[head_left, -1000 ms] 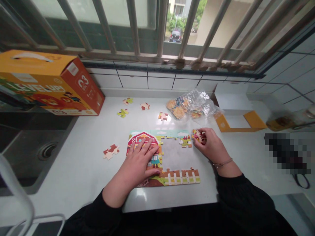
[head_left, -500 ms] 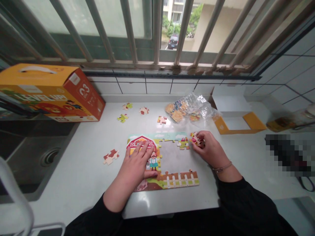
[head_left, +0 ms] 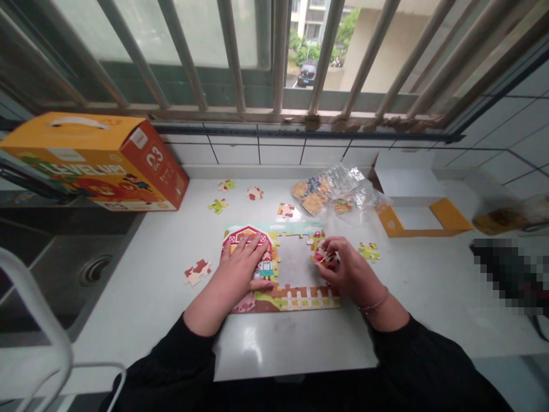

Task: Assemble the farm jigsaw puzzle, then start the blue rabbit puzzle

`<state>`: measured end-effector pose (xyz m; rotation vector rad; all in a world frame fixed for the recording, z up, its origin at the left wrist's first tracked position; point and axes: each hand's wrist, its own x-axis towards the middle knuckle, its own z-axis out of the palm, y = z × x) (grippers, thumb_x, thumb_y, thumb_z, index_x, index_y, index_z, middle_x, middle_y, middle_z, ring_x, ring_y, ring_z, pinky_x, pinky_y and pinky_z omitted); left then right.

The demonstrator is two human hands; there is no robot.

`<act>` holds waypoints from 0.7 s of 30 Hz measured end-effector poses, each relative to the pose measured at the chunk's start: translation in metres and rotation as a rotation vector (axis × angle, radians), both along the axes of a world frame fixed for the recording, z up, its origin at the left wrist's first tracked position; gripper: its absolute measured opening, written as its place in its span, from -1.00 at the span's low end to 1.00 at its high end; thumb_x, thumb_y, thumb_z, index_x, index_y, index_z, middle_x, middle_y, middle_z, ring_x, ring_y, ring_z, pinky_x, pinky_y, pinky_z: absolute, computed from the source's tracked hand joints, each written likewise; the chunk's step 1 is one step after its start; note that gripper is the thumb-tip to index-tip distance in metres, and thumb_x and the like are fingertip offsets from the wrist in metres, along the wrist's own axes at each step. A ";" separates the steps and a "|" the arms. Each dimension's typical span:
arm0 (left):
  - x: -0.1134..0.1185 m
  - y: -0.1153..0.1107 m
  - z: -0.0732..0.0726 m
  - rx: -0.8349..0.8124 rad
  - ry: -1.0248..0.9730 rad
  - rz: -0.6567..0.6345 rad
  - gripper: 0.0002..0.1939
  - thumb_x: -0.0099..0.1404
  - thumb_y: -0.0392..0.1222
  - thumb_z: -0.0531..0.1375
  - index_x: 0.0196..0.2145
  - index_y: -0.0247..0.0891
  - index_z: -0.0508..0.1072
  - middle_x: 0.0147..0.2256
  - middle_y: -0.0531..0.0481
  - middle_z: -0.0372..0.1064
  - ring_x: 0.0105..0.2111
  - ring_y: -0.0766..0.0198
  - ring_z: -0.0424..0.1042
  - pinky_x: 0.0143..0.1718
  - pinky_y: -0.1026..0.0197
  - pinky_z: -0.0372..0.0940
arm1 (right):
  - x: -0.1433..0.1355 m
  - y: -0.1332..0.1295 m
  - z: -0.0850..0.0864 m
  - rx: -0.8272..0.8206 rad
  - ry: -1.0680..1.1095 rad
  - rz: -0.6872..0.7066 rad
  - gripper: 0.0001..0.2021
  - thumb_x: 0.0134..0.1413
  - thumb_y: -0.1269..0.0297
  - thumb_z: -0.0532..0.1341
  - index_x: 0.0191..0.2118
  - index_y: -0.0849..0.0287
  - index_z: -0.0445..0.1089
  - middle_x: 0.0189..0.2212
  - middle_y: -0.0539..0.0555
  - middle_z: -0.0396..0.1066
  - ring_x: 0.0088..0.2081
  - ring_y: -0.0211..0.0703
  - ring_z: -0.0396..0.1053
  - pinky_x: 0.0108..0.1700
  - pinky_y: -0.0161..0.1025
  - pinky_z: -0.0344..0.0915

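Observation:
A partly assembled farm jigsaw puzzle [head_left: 309, 297] lies on the white counter, with a grey gap in its middle. My left hand [head_left: 240, 269] rests flat with its fingers spread over the red barn side. At the right edge of the puzzle, my right hand [head_left: 343, 263] pinches a colourful puzzle piece [head_left: 322, 257], partly covered by the fingers. Just right of that hand lies a green puzzle piece [head_left: 369, 252]. A brown-and-cream puzzle piece [head_left: 197, 272] sits left of the puzzle. Behind it are a cow-patterned piece [head_left: 255, 193], a pinkish piece [head_left: 286, 210] and a green piece [head_left: 218, 206].
A clear plastic bag [head_left: 338, 191] of more pieces lies at the back, beside an open yellow-and-white box [head_left: 422, 220]. An orange carton [head_left: 150, 163] stands at the back left by a dark sink [head_left: 90, 274]. Metal window bars [head_left: 234, 57] rise behind the counter.
My right hand has moved left with its piece onto the puzzle's right edge, and a green piece now shows beside it. The puzzle sits slightly farther from me. My left hand stays flat.

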<state>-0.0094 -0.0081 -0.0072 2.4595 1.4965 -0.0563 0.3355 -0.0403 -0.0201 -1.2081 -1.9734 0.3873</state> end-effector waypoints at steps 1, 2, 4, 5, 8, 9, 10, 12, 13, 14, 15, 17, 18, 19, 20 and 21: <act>0.000 0.003 -0.001 0.009 -0.033 0.000 0.00 0.34 0.19 0.52 0.58 -0.08 0.28 0.62 -0.32 0.04 0.62 -0.41 0.01 0.53 -0.61 -0.02 | -0.012 -0.001 0.000 -0.022 0.012 0.054 -0.63 0.26 0.37 0.42 0.02 -0.01 0.26 0.00 0.14 0.50 -0.01 0.03 0.57 0.01 -0.03 0.58; 0.000 0.005 -0.002 0.018 -0.070 0.000 -0.07 0.37 0.16 0.50 0.55 -0.10 0.32 0.61 -0.32 0.09 0.61 -0.38 0.04 0.53 -0.57 0.03 | -0.025 -0.003 -0.001 -0.041 0.017 0.105 -0.63 0.26 0.38 0.42 0.02 -0.01 0.26 0.00 0.14 0.51 -0.02 0.02 0.57 -0.02 -0.06 0.59; -0.002 0.007 -0.003 0.044 -0.146 0.001 -0.26 0.47 0.09 0.42 0.49 -0.13 0.40 0.58 -0.30 0.17 0.59 -0.32 0.11 0.53 -0.49 0.10 | -0.048 -0.006 -0.001 -0.085 0.016 0.177 -0.61 0.23 0.41 0.43 0.01 0.00 0.26 0.01 0.15 0.51 -0.07 -0.01 0.56 -0.09 -0.11 0.58; -0.003 0.007 -0.004 0.060 -0.180 0.000 -0.35 0.52 0.05 0.37 0.45 -0.15 0.43 0.56 -0.30 0.20 0.58 -0.28 0.14 0.54 -0.46 0.11 | -0.058 -0.008 0.000 -0.106 0.008 0.199 -0.60 0.21 0.43 0.43 0.01 0.00 0.25 0.01 0.15 0.52 -0.10 -0.03 0.55 -0.12 -0.12 0.57; -0.004 0.003 -0.003 0.095 -0.240 -0.004 -0.54 0.62 -0.06 0.21 0.38 -0.19 0.49 0.54 -0.27 0.24 0.55 -0.18 0.20 0.57 -0.39 0.09 | -0.076 -0.012 0.005 -0.149 -0.026 0.239 -0.60 0.18 0.48 0.40 -0.02 0.01 0.24 -0.01 0.14 0.52 -0.17 -0.06 0.52 -0.18 -0.14 0.54; -0.004 0.001 -0.003 0.097 -0.247 -0.004 -0.56 0.64 -0.08 0.18 0.37 -0.19 0.49 0.54 -0.26 0.24 0.55 -0.16 0.21 0.57 -0.38 0.08 | -0.079 -0.013 0.007 -0.155 -0.038 0.248 -0.60 0.18 0.49 0.39 -0.02 0.01 0.24 -0.03 0.14 0.52 -0.19 -0.07 0.50 -0.19 -0.15 0.53; -0.003 -0.001 -0.003 0.095 -0.248 -0.003 -0.57 0.65 -0.09 0.16 0.37 -0.18 0.48 0.55 -0.25 0.24 0.55 -0.15 0.20 0.58 -0.39 0.07 | -0.080 -0.013 0.008 -0.158 -0.044 0.253 -0.61 0.17 0.50 0.39 -0.03 0.01 0.24 -0.04 0.13 0.52 -0.21 -0.08 0.49 -0.21 -0.15 0.51; -0.003 -0.004 -0.002 0.088 -0.241 0.002 -0.55 0.65 -0.10 0.15 0.40 -0.16 0.46 0.56 -0.23 0.21 0.57 -0.15 0.17 0.58 -0.42 0.05 | -0.079 -0.014 0.009 -0.165 -0.046 0.254 -0.61 0.17 0.50 0.39 -0.05 0.01 0.24 -0.05 0.12 0.52 -0.25 -0.10 0.47 -0.22 -0.16 0.50; -0.003 -0.005 -0.002 0.086 -0.236 0.003 -0.54 0.65 -0.11 0.15 0.41 -0.14 0.44 0.57 -0.22 0.20 0.58 -0.16 0.15 0.58 -0.43 0.04 | -0.078 -0.014 0.008 -0.170 -0.041 0.248 -0.62 0.16 0.50 0.39 -0.06 0.01 0.24 -0.05 0.11 0.52 -0.26 -0.11 0.46 -0.22 -0.16 0.50; -0.003 -0.006 -0.002 0.084 -0.229 0.003 -0.52 0.64 -0.11 0.16 0.43 -0.13 0.43 0.58 -0.22 0.18 0.59 -0.16 0.13 0.59 -0.44 0.03 | -0.077 -0.013 0.007 -0.173 -0.032 0.240 -0.62 0.16 0.50 0.39 -0.06 0.01 0.24 -0.06 0.11 0.52 -0.27 -0.12 0.46 -0.21 -0.15 0.50; -0.003 -0.006 -0.002 0.080 -0.223 0.001 -0.51 0.64 -0.12 0.16 0.44 -0.13 0.42 0.58 -0.22 0.17 0.59 -0.16 0.12 0.59 -0.45 0.02 | -0.076 -0.013 0.005 -0.172 -0.022 0.229 -0.63 0.17 0.49 0.39 -0.06 0.01 0.24 -0.05 0.11 0.52 -0.26 -0.11 0.46 -0.20 -0.14 0.50; -0.003 -0.006 -0.002 0.065 -0.212 -0.003 -0.49 0.63 -0.12 0.16 0.46 -0.13 0.40 0.59 -0.23 0.14 0.60 -0.17 0.10 0.59 -0.46 0.01 | -0.074 -0.012 0.001 -0.166 -0.006 0.189 -0.64 0.19 0.47 0.39 -0.04 0.01 0.26 -0.04 0.13 0.52 -0.22 -0.08 0.48 -0.17 -0.12 0.52; -0.003 -0.007 -0.002 0.056 -0.206 -0.003 -0.48 0.63 -0.12 0.16 0.47 -0.14 0.39 0.60 -0.23 0.13 0.60 -0.17 0.10 0.59 -0.47 0.01 | -0.073 -0.012 -0.001 -0.158 -0.002 0.160 -0.65 0.21 0.46 0.39 -0.03 0.01 0.27 -0.04 0.14 0.52 -0.19 -0.05 0.49 -0.14 -0.10 0.53; -0.003 -0.007 -0.001 0.048 -0.201 -0.001 -0.47 0.63 -0.13 0.16 0.48 -0.15 0.39 0.60 -0.24 0.12 0.61 -0.18 0.09 0.59 -0.48 0.01 | -0.072 -0.011 -0.002 -0.149 -0.003 0.131 -0.66 0.23 0.44 0.39 -0.01 0.01 0.28 -0.04 0.14 0.51 -0.16 -0.02 0.50 -0.11 -0.08 0.54; -0.003 -0.007 -0.001 0.042 -0.196 0.002 -0.46 0.63 -0.13 0.15 0.48 -0.15 0.38 0.61 -0.25 0.11 0.61 -0.19 0.08 0.58 -0.50 0.01 | -0.072 -0.010 -0.003 -0.140 -0.009 0.105 -0.67 0.25 0.42 0.39 0.00 0.01 0.29 -0.06 0.14 0.51 -0.14 0.00 0.51 -0.09 -0.06 0.55; -0.003 -0.007 -0.001 0.039 -0.189 0.005 -0.45 0.63 -0.13 0.16 0.49 -0.15 0.37 0.61 -0.25 0.10 0.61 -0.20 0.08 0.58 -0.53 0.00 | -0.072 -0.009 -0.003 -0.134 -0.019 0.086 -0.68 0.27 0.40 0.39 0.01 0.02 0.29 -0.07 0.14 0.50 -0.12 0.02 0.51 -0.06 -0.04 0.56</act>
